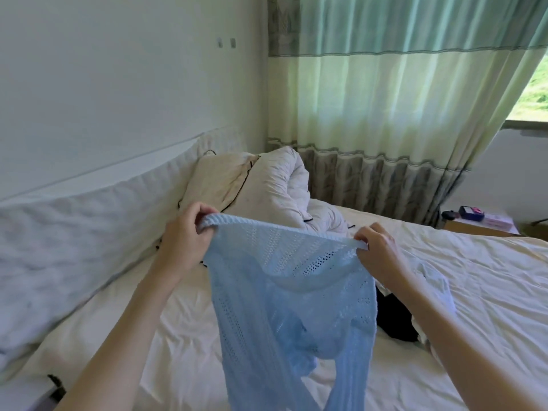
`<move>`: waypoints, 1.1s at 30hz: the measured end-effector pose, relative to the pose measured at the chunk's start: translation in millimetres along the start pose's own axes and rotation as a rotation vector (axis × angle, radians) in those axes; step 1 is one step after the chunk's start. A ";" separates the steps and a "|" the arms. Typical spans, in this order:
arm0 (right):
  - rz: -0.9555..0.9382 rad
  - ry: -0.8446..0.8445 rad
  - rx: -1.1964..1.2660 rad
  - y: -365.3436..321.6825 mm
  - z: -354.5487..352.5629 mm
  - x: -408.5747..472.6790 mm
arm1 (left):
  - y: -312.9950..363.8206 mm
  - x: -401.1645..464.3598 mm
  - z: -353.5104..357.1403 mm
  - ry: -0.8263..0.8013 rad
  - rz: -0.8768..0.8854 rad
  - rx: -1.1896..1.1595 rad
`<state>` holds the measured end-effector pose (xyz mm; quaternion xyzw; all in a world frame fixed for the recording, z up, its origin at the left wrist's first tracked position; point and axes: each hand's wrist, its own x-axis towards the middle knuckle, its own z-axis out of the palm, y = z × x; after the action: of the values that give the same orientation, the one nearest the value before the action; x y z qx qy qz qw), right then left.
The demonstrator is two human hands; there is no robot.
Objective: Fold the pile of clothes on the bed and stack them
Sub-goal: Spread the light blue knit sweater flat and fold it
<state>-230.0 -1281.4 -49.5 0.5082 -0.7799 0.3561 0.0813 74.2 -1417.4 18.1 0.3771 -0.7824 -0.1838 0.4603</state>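
Note:
A light blue open-knit sweater point(284, 298) hangs in the air over the bed, stretched between both hands. My left hand point(185, 232) grips its upper left edge with curled fingers. Its upper right edge is pinched by my right hand point(376, 250). The garment's lower part and sleeves dangle toward the sheet. Behind my right forearm lies the rest of the pile: a white garment point(430, 280) and a black garment point(394, 318), both partly hidden by the sweater and arm.
The bed point(474, 262) has a cream sheet. A rolled white duvet point(281, 185) and a pillow point(219, 179) lie at its head. A padded white headboard point(74, 232) runs along the left. A bedside table point(480, 226) with small items stands by the green curtain point(385, 99).

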 end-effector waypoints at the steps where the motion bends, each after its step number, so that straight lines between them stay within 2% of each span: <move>1: 0.038 -0.058 -0.028 9.5 3.0 -7.6 | -11.7 -10.4 5.4 -0.097 -0.040 0.002; 4: 0.102 -0.188 -0.048 28.6 4.8 -23.2 | -46.5 -40.9 15.9 -0.364 -0.121 -0.003; 6: 0.160 -0.176 0.076 23.8 -2.7 -17.7 | -54.1 -44.2 12.5 -0.398 -0.137 -0.058; 10: 0.303 -0.131 0.521 -0.1 -37.0 11.2 | -40.5 -18.7 -12.9 -0.376 -0.146 -0.309; 13: 0.492 -0.173 0.768 -6.0 -44.5 16.3 | -38.1 -20.7 -28.7 -0.577 -0.224 -0.556; 15: 0.619 -0.245 0.784 -2.1 -33.4 7.0 | -49.6 -36.5 -25.9 -0.706 -0.335 -0.663; 17: 0.680 -0.302 0.793 4.0 -21.8 -3.6 | -63.6 -54.1 -17.5 -0.762 -0.453 -0.699; 19: 0.665 -0.344 0.833 10.0 -16.9 -9.9 | -77.6 -64.9 -8.6 -0.719 -0.514 -0.678; 22: 0.580 -0.429 0.897 14.0 -19.4 -12.3 | -91.5 -64.3 -0.6 -0.436 -0.518 -0.507; 25: 0.503 -0.612 0.944 11.4 -20.6 -26.3 | -93.9 -58.9 -1.0 -0.200 -0.494 -0.446; 29: 0.500 -0.874 1.010 10.6 -2.1 -64.1 | -98.2 -59.0 -5.9 -0.074 -0.430 -0.399; 33: 0.482 -1.017 0.982 -0.8 17.1 -100.7 | -109.7 -68.4 -12.2 -0.034 -0.439 -0.339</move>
<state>-178.0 -1218.5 -110.8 0.4029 -0.5626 0.3923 -0.6060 150.8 -1435.8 -85.1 0.4519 -0.6476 -0.4139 0.4528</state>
